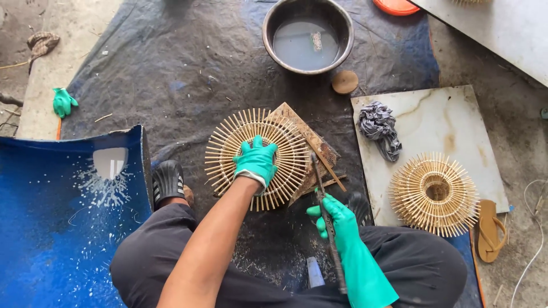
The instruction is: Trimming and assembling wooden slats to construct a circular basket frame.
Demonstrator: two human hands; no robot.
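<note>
From my seat the scene reads as soft, even daylight, bright without being harsh. Shadows are faint and short; I see only a thin dark edge under the woven stick disc (256, 158) at the centre and under the second disc (435, 194) at the lower right. The water in the metal bowl (307, 35) at the top gives back a pale grey sheen, and the pale board (451, 122) at the right is the brightest patch, near washed out. Focus is crisp across the middle. The blue sheet (63, 211) at the lower left bows, a wide-lens bend at the edges.
</note>
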